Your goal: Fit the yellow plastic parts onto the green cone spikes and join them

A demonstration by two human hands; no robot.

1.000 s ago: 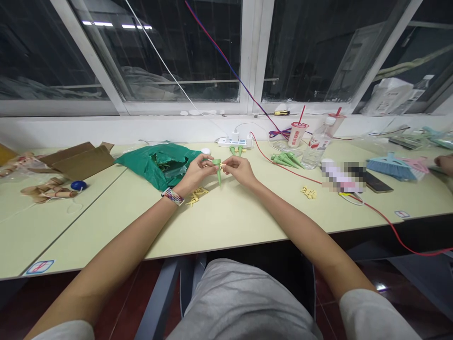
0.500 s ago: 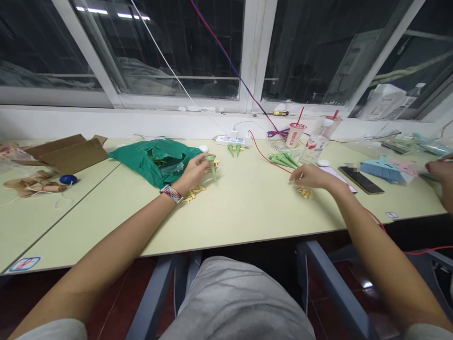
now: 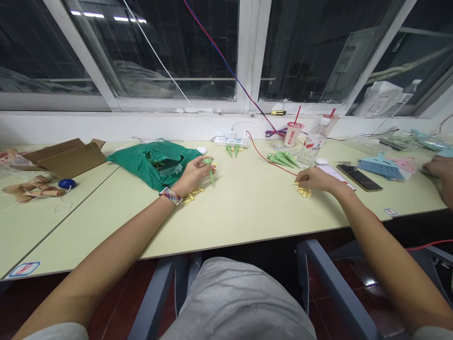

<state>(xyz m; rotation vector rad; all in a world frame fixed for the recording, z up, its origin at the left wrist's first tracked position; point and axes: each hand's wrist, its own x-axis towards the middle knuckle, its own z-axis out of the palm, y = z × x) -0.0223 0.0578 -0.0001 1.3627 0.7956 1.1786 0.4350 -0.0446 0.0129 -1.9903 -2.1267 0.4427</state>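
Observation:
My left hand (image 3: pixel 194 174) is closed round a green plastic spike (image 3: pixel 211 175), which it holds upright, point down, above the table; a small yellow part juts out near its top. Under that wrist lies a pile of small yellow plastic pieces (image 3: pixel 193 195). Fingers pinched, my right hand (image 3: pixel 313 179) is down at a second yellow pile (image 3: pixel 303 191), with a small yellow piece (image 3: pixel 295 184) at its fingertips. Several green spikes (image 3: pixel 282 159) lie just beyond this hand. Two more green spikes (image 3: pixel 232 151) rest by the power strip.
A torn green plastic bag (image 3: pixel 134 158) sits beyond my left forearm. A power strip (image 3: pixel 231 141), a lidded cup (image 3: pixel 293 134) and a water bottle (image 3: pixel 311 146) stand along the wall. Phones (image 3: pixel 359 177) and a blue brush (image 3: pixel 380 167) lie rightward, near another person's hand (image 3: pixel 439 167).
My right hand has come down to the right yellow pile and its fingers now pinch at it. My left hand still holds the green spike in nearly the same spot.

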